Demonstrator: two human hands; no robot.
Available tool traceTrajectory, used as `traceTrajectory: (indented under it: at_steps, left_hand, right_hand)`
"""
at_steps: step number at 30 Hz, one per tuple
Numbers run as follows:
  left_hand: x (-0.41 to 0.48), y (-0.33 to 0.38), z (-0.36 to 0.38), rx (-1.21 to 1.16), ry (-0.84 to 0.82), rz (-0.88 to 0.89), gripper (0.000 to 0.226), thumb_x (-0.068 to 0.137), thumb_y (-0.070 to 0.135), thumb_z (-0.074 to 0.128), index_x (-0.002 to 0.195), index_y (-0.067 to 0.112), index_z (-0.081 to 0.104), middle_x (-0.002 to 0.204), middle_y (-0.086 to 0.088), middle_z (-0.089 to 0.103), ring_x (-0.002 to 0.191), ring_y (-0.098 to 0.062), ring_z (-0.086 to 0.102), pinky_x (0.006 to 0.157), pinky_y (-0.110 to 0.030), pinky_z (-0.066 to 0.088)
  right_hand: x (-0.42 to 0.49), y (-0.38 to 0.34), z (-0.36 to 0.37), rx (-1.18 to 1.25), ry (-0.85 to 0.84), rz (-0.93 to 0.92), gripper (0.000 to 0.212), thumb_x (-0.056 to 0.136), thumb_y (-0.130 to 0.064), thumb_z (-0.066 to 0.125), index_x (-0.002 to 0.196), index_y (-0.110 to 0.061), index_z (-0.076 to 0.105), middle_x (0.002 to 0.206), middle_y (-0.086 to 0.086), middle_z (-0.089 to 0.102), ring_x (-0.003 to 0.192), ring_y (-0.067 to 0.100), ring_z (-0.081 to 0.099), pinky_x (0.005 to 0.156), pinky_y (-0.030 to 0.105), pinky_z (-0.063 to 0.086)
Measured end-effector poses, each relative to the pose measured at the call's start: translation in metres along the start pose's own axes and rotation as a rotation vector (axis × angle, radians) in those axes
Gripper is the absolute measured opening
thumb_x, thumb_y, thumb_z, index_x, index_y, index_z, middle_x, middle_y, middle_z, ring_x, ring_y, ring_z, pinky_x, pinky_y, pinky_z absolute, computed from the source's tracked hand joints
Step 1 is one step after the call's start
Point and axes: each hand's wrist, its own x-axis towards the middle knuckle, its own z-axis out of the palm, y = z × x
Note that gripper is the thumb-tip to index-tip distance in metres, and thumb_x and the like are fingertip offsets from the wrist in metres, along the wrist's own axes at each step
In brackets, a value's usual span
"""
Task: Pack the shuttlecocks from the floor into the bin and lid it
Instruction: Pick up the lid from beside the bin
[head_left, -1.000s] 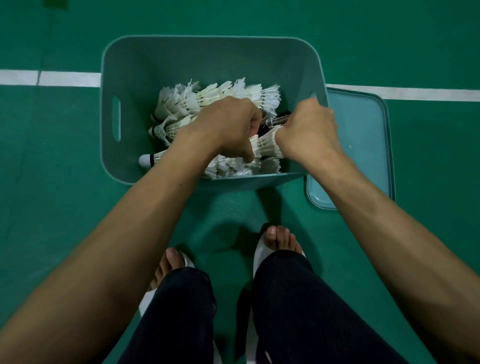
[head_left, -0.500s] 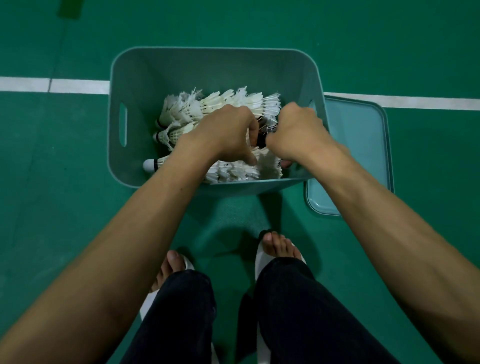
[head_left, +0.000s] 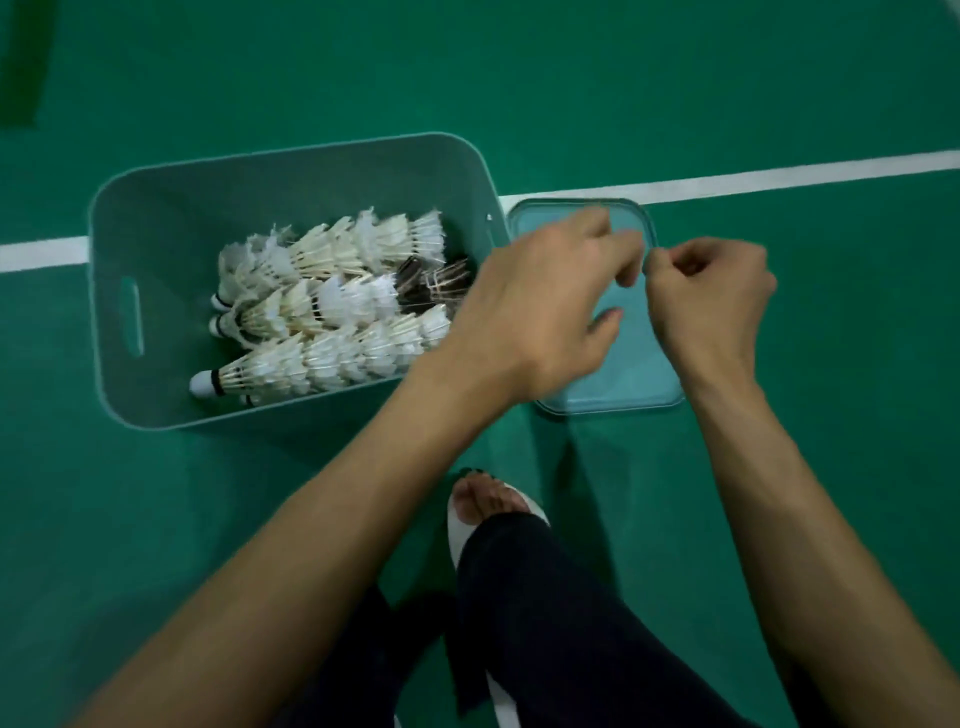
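Both sets of fingers had come out of the bin (head_left: 156, 208) and swung to the centre right of the frame, above the lid (head_left: 623, 379). Those of the left hand (head_left: 545, 312) were loosely spread and blurred, grasping nothing, their tips over the lid's upper half. Those of the right hand (head_left: 711, 296) were curled in, their tips at the lid's right rim. Whether they already pinched that rim or only closed beside it could not be told. The lid lay flat on the green floor (head_left: 779, 467), just beside the bin's right wall and below the white line (head_left: 779, 174). Left of centre, the shuttlecocks (head_left: 332, 317) lay in nested rows on the bin's bottom, cork ends toward the left, with a darker one at the right end of the rows. No loose shuttlecock showed on the floor in view. Packing therefore looked finished, and the step in hand seemed to be lifting the lid onto the bin, which stood open.
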Motion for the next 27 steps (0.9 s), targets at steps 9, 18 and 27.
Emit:
traceTrajectory:
  at_steps: [9, 18, 27]
  left_hand:
    - [-0.016, -0.018, 0.164, 0.268, -0.514, -0.197, 0.06, 0.086, 0.029, 0.069, 0.14, 0.014, 0.046, 0.148, -0.014, 0.036, 0.136, -0.035, 0.036, 0.106, -0.05, 0.037]
    - [-0.064, -0.031, 0.175, 0.175, -0.525, -0.214, 0.107, 0.074, 0.072, 0.069, 0.152, 0.015, 0.025, 0.163, -0.011, 0.018, 0.151, -0.038, 0.016, 0.121, -0.056, 0.023]
    - [-0.094, 0.033, 0.088, -0.198, 0.057, -0.08, 0.057, 0.084, 0.022, 0.067, 0.137, 0.012, 0.051, 0.119, -0.006, 0.058, 0.104, -0.028, 0.061, 0.086, -0.039, 0.054]
  right_hand:
    - [0.01, 0.155, 0.041, -0.279, -0.365, 0.409, 0.042, 0.083, -0.018, 0.054, 0.12, -0.023, 0.072, 0.124, 0.021, 0.067, 0.12, 0.04, 0.058, 0.108, 0.037, 0.044]
    - [-0.014, 0.173, 0.018, 0.146, -0.146, 0.655, 0.029, 0.071, -0.007, 0.085, 0.093, -0.014, 0.068, 0.093, 0.014, 0.072, 0.086, 0.032, 0.07, 0.08, 0.037, 0.057]
    - [-0.053, 0.003, -0.089, 0.596, -0.174, 0.043, 0.029, 0.07, -0.018, 0.082, 0.075, -0.013, 0.055, 0.076, 0.028, 0.055, 0.066, 0.026, 0.057, 0.05, 0.034, 0.055]
